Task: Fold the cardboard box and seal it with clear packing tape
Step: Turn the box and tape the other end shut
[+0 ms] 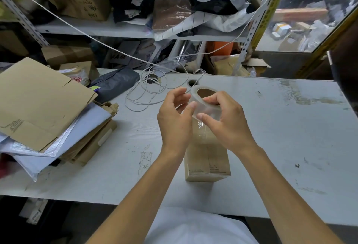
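Note:
A small folded cardboard box [207, 161] stands on the white table [280, 137], partly hidden under my wrists. Above it I hold a roll of clear packing tape [202, 92] with a brown core. My right hand [225, 121] grips the roll, fingers over its rim and thumb against its side. My left hand [175, 115] is beside the roll with its thumb on the roll's outer face and its fingers curled loosely above. A strip of clear tape [200, 127] runs from the roll down to the box top.
A stack of flattened cardboard and mailer bags [44, 111] lies at the left of the table. A coiled white cord [147, 92] lies behind my hands, near a cable hole [191, 83]. Cluttered shelves [126, 28] rise behind the table.

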Demonstrator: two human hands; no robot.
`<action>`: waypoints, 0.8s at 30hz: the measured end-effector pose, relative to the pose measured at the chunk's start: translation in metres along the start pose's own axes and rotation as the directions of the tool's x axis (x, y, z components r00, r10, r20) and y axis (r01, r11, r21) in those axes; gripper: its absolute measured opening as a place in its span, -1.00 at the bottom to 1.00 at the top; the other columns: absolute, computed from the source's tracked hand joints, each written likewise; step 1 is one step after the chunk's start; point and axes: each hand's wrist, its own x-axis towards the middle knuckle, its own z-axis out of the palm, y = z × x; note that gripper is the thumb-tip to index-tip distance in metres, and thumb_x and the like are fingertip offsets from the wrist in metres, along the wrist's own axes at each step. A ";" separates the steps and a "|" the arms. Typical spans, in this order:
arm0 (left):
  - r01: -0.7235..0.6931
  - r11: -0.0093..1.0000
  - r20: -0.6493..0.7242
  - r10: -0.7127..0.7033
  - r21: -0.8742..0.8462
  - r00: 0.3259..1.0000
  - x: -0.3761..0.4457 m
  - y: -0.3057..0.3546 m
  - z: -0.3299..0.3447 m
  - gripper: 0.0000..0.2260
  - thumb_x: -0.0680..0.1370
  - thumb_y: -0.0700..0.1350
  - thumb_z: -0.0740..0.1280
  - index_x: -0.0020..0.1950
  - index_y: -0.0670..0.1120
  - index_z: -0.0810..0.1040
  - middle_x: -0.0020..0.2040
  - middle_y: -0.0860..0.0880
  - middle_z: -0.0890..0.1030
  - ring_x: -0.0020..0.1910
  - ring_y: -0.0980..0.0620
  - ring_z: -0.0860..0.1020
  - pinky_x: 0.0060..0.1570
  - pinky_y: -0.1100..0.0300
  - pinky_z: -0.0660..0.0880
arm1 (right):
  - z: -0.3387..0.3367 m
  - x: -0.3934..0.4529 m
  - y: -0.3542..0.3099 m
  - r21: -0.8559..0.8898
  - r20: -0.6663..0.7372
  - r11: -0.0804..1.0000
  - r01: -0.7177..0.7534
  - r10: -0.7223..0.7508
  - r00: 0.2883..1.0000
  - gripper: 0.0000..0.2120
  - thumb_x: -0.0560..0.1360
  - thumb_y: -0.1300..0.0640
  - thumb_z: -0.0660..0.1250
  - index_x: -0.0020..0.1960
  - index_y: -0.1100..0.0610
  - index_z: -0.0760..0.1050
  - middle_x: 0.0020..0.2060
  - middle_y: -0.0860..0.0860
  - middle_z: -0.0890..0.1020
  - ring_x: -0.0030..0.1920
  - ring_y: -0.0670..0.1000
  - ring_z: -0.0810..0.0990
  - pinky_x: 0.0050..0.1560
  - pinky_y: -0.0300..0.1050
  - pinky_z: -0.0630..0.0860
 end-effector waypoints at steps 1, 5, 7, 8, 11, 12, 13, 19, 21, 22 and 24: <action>0.012 1.000 -0.007 -0.012 -0.010 1.000 0.001 0.000 0.000 -0.70 0.52 -0.30 0.41 0.20 -0.03 0.57 0.01 0.09 0.65 0.01 0.26 0.61 0.08 0.34 0.54 | 0.000 0.000 0.000 -0.010 0.004 1.000 0.015 -0.015 1.000 -0.70 0.39 0.12 0.55 0.03 0.15 0.53 -0.09 -0.06 0.58 -0.03 -0.03 0.55 0.03 -0.07 0.50; 0.018 1.000 -0.005 -0.018 -0.020 1.000 0.002 -0.001 -0.002 -0.74 0.51 -0.29 0.41 0.14 -0.03 0.59 0.00 0.07 0.66 -0.01 0.22 0.62 0.07 0.31 0.55 | 0.001 -0.001 0.000 -0.019 0.005 1.000 0.024 -0.024 1.000 -0.71 0.39 0.14 0.55 0.01 0.16 0.52 -0.09 -0.05 0.58 -0.04 -0.03 0.53 0.04 -0.10 0.47; 0.014 1.000 0.000 -0.014 -0.020 1.000 0.002 0.000 -0.002 -0.75 0.50 -0.29 0.42 0.10 -0.01 0.59 -0.03 0.08 0.67 -0.02 0.20 0.62 0.07 0.29 0.56 | 0.000 -0.001 0.001 -0.023 0.012 0.999 0.026 -0.026 1.000 -0.71 0.39 0.14 0.55 0.01 0.16 0.52 -0.08 -0.04 0.58 -0.03 -0.03 0.53 0.04 -0.13 0.45; 0.011 1.000 -0.001 -0.011 -0.021 1.000 0.002 0.000 -0.002 -0.75 0.50 -0.29 0.42 0.09 0.00 0.60 -0.04 0.08 0.67 -0.02 0.20 0.63 0.07 0.29 0.56 | -0.001 -0.001 0.001 -0.029 0.013 0.999 0.028 -0.028 1.000 -0.71 0.39 0.15 0.55 0.01 0.16 0.51 -0.07 -0.03 0.58 -0.02 -0.03 0.52 0.04 -0.14 0.45; -0.002 1.000 -0.012 0.001 -0.023 1.000 0.002 0.002 0.000 -0.76 0.50 -0.30 0.42 0.06 0.01 0.60 -0.06 0.08 0.67 -0.03 0.19 0.63 0.04 0.29 0.56 | -0.002 0.001 0.001 -0.034 0.013 0.999 0.038 -0.038 0.999 -0.72 0.39 0.16 0.55 -0.01 0.16 0.51 -0.07 -0.04 0.58 -0.02 -0.05 0.51 0.03 -0.17 0.42; -0.001 1.000 -0.017 0.001 -0.024 1.000 0.003 0.002 0.000 -0.77 0.51 -0.30 0.41 0.05 0.01 0.61 -0.07 0.08 0.67 -0.04 0.18 0.63 0.04 0.29 0.56 | -0.003 0.001 0.001 -0.035 0.013 0.998 0.043 -0.042 0.999 -0.72 0.38 0.16 0.55 -0.01 0.16 0.51 -0.08 -0.04 0.58 -0.03 -0.06 0.50 0.03 -0.18 0.40; 0.002 1.000 -0.025 -0.003 -0.023 1.000 0.004 0.002 0.000 -0.78 0.52 -0.30 0.40 0.05 0.00 0.61 -0.07 0.08 0.68 -0.04 0.19 0.64 0.03 0.30 0.56 | -0.003 0.001 0.001 -0.039 0.014 0.998 0.048 -0.048 0.999 -0.72 0.38 0.16 0.55 -0.01 0.16 0.50 -0.07 -0.05 0.58 -0.03 -0.06 0.50 0.04 -0.20 0.38; 0.059 0.998 -0.075 -0.061 -0.036 0.995 0.007 0.003 0.003 -0.82 0.53 -0.29 0.39 0.00 -0.02 0.63 -0.11 0.08 0.68 -0.08 0.21 0.64 0.03 0.26 0.59 | -0.001 0.000 0.000 -0.094 0.011 0.991 0.097 -0.096 0.995 -0.71 0.38 0.17 0.55 -0.02 0.14 0.48 -0.09 -0.09 0.52 -0.01 -0.11 0.41 0.17 -0.08 0.31; 0.084 0.995 -0.090 -0.089 -0.061 0.992 0.007 0.004 0.004 -0.83 0.53 -0.29 0.40 0.00 -0.03 0.64 -0.11 0.07 0.69 -0.09 0.20 0.64 0.05 0.21 0.60 | 0.000 0.001 0.000 -0.109 0.009 0.988 0.111 -0.111 0.994 -0.70 0.38 0.18 0.55 -0.02 0.14 0.48 -0.08 -0.09 0.51 -0.02 -0.14 0.38 0.18 -0.07 0.31; 0.094 0.993 -0.096 -0.101 -0.073 0.990 0.008 0.004 0.005 -0.83 0.53 -0.29 0.40 0.00 -0.04 0.64 -0.11 0.06 0.69 -0.09 0.19 0.64 0.06 0.19 0.60 | 0.000 0.001 0.001 -0.116 0.009 0.986 0.117 -0.117 0.993 -0.70 0.38 0.18 0.55 -0.01 0.14 0.47 -0.08 -0.08 0.52 -0.02 -0.14 0.38 0.18 -0.07 0.31; 0.107 0.991 -0.099 -0.116 -0.085 0.988 0.008 0.004 0.006 -0.83 0.53 -0.29 0.39 0.01 -0.04 0.64 -0.10 0.05 0.69 -0.08 0.16 0.64 0.07 0.16 0.61 | 0.001 0.001 0.002 -0.128 0.002 0.983 0.129 -0.130 0.992 -0.70 0.38 0.17 0.55 -0.01 0.13 0.47 -0.08 -0.06 0.53 -0.02 -0.13 0.38 0.18 -0.08 0.31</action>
